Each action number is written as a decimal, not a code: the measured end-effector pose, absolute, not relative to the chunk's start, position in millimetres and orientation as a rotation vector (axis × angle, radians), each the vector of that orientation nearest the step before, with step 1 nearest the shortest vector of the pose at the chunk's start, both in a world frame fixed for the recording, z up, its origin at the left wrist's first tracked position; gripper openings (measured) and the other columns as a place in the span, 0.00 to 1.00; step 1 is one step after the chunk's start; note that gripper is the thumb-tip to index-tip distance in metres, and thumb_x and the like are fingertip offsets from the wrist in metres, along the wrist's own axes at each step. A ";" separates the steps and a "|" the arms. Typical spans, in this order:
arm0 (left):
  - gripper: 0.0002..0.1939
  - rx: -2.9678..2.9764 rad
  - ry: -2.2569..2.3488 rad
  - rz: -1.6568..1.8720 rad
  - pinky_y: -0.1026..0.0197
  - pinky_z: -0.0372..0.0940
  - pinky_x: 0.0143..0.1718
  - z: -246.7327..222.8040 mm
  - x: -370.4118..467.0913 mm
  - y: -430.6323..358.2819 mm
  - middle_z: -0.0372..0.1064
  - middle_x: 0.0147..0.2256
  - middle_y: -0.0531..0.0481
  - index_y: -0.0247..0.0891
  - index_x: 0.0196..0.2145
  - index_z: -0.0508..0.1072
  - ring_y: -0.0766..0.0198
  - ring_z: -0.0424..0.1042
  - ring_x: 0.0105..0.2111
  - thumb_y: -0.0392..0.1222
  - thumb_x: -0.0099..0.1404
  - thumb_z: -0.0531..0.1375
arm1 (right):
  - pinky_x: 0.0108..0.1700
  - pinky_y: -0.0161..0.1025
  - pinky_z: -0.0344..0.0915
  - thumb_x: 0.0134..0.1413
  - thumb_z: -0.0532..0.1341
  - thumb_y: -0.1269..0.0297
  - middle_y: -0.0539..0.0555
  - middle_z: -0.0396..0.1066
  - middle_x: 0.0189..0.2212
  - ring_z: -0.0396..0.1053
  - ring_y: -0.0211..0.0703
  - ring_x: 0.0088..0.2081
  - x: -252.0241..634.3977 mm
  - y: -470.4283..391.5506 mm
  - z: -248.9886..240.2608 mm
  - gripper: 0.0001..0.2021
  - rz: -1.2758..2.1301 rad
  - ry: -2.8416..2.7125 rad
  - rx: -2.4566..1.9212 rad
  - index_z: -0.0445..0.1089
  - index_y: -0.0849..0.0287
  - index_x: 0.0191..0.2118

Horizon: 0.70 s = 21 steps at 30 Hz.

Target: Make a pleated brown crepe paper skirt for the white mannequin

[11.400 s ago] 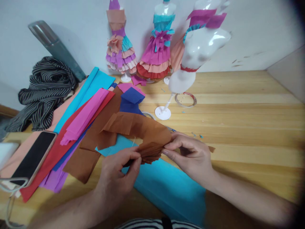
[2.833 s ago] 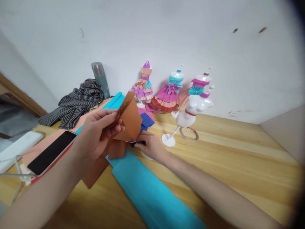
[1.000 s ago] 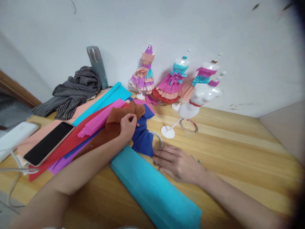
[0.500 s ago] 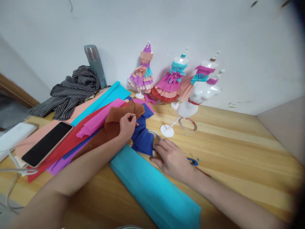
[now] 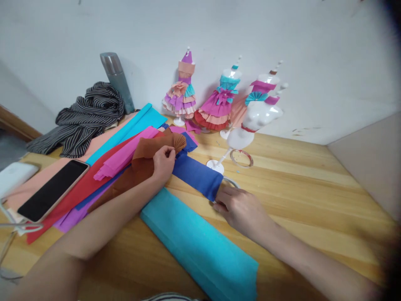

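We had our hands apart over the counter (image 5: 313, 188), each on its own paper. Our left hand (image 5: 163, 165) pinched the brown paper (image 5: 147, 148) just below its pleated, fanned-out end. Our right hand (image 5: 240, 207) gripped the right end of the blue paper (image 5: 198, 175), which lay stretched out between our hands. Just behind our right hand showed part of a pale ring (image 5: 231, 182). A turquoise strip (image 5: 200, 244) lay slantwise nearer to us, and a white dress form (image 5: 262, 115) with a red band stood beyond the blue paper.
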State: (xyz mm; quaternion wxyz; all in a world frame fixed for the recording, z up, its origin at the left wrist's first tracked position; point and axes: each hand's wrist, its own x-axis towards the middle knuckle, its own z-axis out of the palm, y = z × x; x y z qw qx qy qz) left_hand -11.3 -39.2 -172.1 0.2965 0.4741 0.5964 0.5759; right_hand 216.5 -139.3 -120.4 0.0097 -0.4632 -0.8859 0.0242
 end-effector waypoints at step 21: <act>0.04 1.277 1.575 1.507 0.66 0.64 0.26 -172.4 -11.3 -39.2 0.70 0.23 0.55 0.37 0.28 0.72 0.67 0.71 0.22 0.37 0.58 0.58 | 0.23 0.38 0.53 0.58 0.56 0.63 0.53 0.72 0.25 0.72 0.46 0.25 296.5 -164.4 -109.6 0.11 -0.196 -2.656 -1.783 0.70 0.56 0.27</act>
